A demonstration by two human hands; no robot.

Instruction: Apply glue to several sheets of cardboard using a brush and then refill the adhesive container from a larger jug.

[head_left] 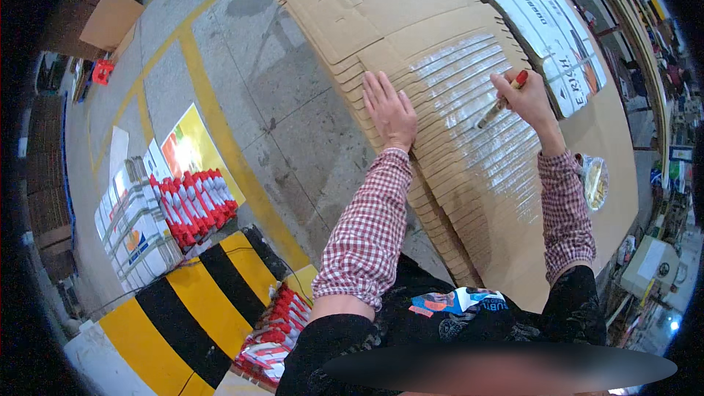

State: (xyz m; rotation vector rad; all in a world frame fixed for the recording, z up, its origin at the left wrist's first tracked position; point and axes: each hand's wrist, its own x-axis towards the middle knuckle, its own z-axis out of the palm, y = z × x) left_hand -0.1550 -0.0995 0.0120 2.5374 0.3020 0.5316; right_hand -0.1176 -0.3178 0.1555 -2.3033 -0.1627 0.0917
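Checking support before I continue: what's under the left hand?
The left hand appears to rest on overlapping brown cardboard sheets, whose stepped edges show around it. Whatever lies directly beneath the palm and fingers is covered.

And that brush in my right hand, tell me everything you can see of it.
The brush is slim, with a bright red end to its handle and a tan, wood-like lower part. The tip looks pale; the bristles are too small to make out. It is held slanted in your right hand, whose fingers hide its middle: the red end sticks out above, the tip points down and left. The tip sits over the shiny, wet-looking strips of cardboard; whether it touches them is unclear.
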